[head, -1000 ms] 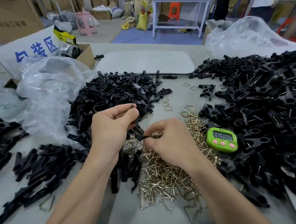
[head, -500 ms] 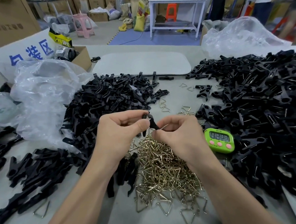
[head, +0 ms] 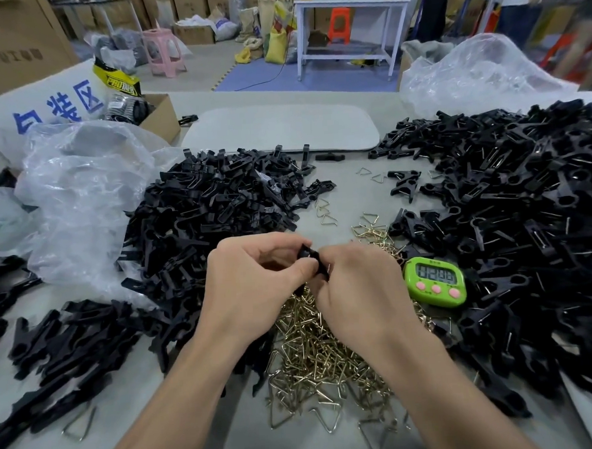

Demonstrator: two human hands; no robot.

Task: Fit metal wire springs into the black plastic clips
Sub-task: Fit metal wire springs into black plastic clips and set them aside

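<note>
L hand (head: 253,278) & R hand (head: 356,289) had closed together vs 0.5 s ago, both pinching one black clip (head: 311,257) above desk (head: 348,194) centre; spring was no longer visible, prob. being seated.

Black clips (head: 218,207), brass-gold wire springs (head: 322,353), green timer (head: 435,281) with pink buttons.

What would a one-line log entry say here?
left hand: grips black clip | right hand: pinches same clip | wire spring pile: under hands
</note>
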